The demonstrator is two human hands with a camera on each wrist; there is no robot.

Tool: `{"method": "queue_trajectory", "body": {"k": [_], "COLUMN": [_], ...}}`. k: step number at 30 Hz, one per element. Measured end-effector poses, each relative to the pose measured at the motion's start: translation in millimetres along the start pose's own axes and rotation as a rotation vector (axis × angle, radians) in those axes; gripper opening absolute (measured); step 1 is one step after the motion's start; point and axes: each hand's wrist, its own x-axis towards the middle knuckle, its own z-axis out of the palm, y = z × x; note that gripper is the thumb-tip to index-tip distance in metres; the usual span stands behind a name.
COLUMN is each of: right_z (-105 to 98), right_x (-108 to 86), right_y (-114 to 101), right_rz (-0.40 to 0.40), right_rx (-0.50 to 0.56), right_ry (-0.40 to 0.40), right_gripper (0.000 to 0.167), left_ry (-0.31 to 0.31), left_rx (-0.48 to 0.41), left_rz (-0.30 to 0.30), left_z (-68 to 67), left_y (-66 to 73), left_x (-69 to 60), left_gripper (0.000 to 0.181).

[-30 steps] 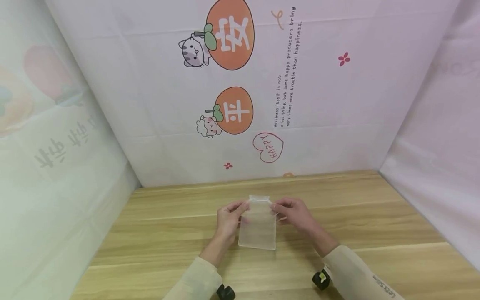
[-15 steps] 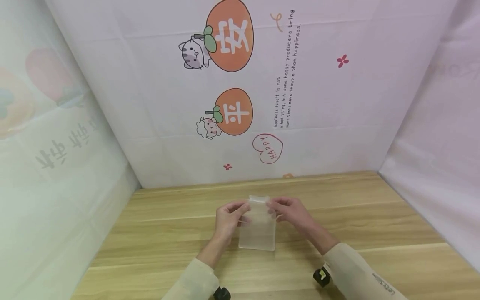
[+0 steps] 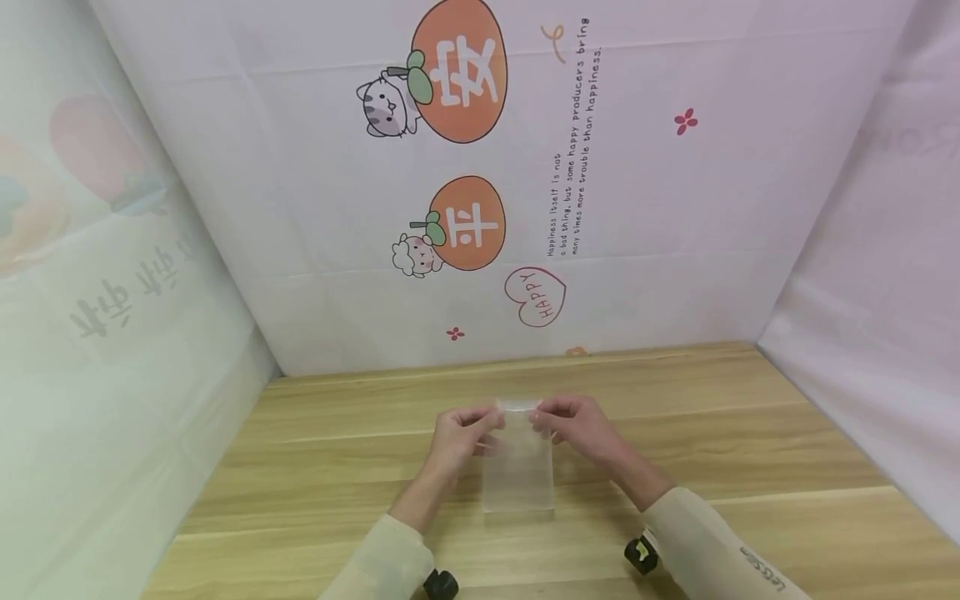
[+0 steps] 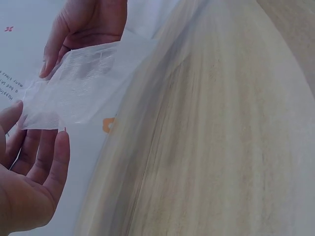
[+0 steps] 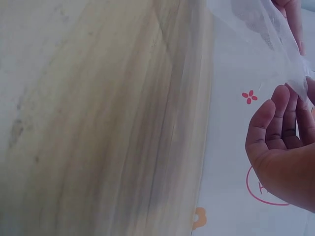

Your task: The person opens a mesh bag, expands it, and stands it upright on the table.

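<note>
A sheer white mesh pouch (image 3: 517,475) hangs between the two hands above the wooden table, its gathered top edge uppermost. My left hand (image 3: 459,437) pinches the upper left corner between thumb and fingers, and my right hand (image 3: 581,425) pinches the upper right one. In the left wrist view the thin mesh pouch (image 4: 83,83) stretches between the left hand (image 4: 37,182) below and the right hand (image 4: 91,24) above. The right wrist view has the right hand (image 5: 283,142) at the mesh pouch (image 5: 266,29), the lower fingers loosely bent.
The wooden table (image 3: 337,475) is bordered by a white printed cloth (image 3: 637,183) behind and pale cloths at both sides. Both forearms wear light sleeves, each with a small black device (image 3: 641,554) under the wrist.
The pouch's top edge and lower end have come down slightly in the head view. Both hands keep their pinch, the right a little further left than a second ago.
</note>
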Motion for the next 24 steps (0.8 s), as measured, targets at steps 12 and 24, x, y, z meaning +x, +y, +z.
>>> {"method": "queue_trajectory", "body": {"k": [12,24], "right_z": [1,1], "right_x": [1.4,2.7], "right_y": [9,9], "right_rz": [-0.008,0.036], "right_rx": [-0.001,-0.006], "right_ry": [0.03,0.092], "right_gripper": [0.019,0.014], "left_ry": [0.039,0.113], "left_rx": [-0.003,-0.024], "left_rz": [-0.002,-0.02], "left_z": [3.2,13.3], "left_y": [-6.8,13.9], "left_x": [3.3,-8.1], "left_gripper": [0.024,0.019]}}
